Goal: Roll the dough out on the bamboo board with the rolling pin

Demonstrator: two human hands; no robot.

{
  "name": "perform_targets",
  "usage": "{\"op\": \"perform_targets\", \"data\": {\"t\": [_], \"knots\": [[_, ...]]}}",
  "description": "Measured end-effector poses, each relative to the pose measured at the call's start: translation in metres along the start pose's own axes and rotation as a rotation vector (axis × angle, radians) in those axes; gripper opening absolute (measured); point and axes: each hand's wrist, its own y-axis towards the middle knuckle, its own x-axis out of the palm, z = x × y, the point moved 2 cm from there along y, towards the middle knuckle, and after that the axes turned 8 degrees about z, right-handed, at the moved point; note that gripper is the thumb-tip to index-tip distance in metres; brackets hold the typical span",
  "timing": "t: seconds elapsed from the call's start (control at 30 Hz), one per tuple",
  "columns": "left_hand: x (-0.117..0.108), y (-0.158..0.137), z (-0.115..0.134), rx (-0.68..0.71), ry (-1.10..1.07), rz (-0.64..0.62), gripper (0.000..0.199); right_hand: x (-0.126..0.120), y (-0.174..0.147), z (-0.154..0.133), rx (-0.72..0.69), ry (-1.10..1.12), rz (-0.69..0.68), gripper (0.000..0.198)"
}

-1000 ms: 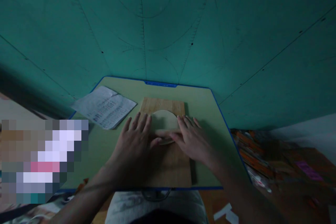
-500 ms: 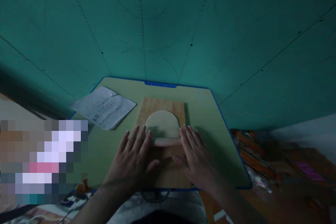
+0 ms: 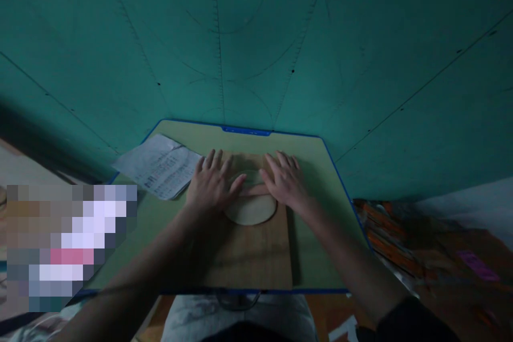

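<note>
A flat round of pale dough [image 3: 251,211] lies on a wooden cutting board [image 3: 248,256]. Across it runs a rolling pin [image 3: 256,190], its middle showing between my hands. My left hand [image 3: 210,184] lies over the pin's left end, fingers stretched forward and slightly spread, thumb pointing inward. On the opposite end rests my right hand [image 3: 286,179], also flat with its fingers extended. Both palms press on the pin rather than wrapping round it, and they hide its ends. Dough shows on the near and far sides of the pin.
The board sits on a pale green tabletop [image 3: 320,246] with a blue rim, against a green wall [image 3: 256,53]. A printed sheet of paper [image 3: 164,168] lies at the left. Cardboard boxes [image 3: 452,267] stand low on the right. A blurred-out patch covers the lower left.
Both hands and the rolling pin have moved forward, away from me, from the dough's near edge to its far half. Dough now shows on the near side of the pin.
</note>
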Motion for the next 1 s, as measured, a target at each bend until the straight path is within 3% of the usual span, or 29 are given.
{"op": "perform_targets", "data": {"t": [0.23,0.33,0.43,0.63,0.77,0.87,1.0], "knots": [[-0.021,-0.068,0.02,0.134,-0.02,0.02,0.068,-0.014,-0.077,-0.012,-0.073,0.071,0.032,0.059],[-0.023,-0.079,0.023,0.141,-0.013,0.006,0.07,-0.016,-0.089,-0.014,-0.083,0.105,0.023,0.061],[-0.019,-0.062,0.02,0.115,0.009,-0.019,0.071,-0.012,-0.073,-0.012,-0.057,0.084,0.012,0.059],[0.007,0.004,0.001,-0.003,0.016,-0.035,0.064,0.003,-0.003,0.0,0.043,0.027,-0.017,0.055],[0.022,0.038,-0.013,-0.074,0.033,-0.136,0.068,0.011,0.035,0.009,0.139,0.042,-0.092,0.054],[0.021,0.045,-0.015,-0.088,0.001,-0.141,0.059,0.011,0.039,0.009,0.172,0.057,-0.095,0.048],[0.006,0.013,-0.004,-0.039,0.009,-0.055,0.06,-0.001,0.005,-0.003,0.068,0.038,-0.01,0.047]]}}
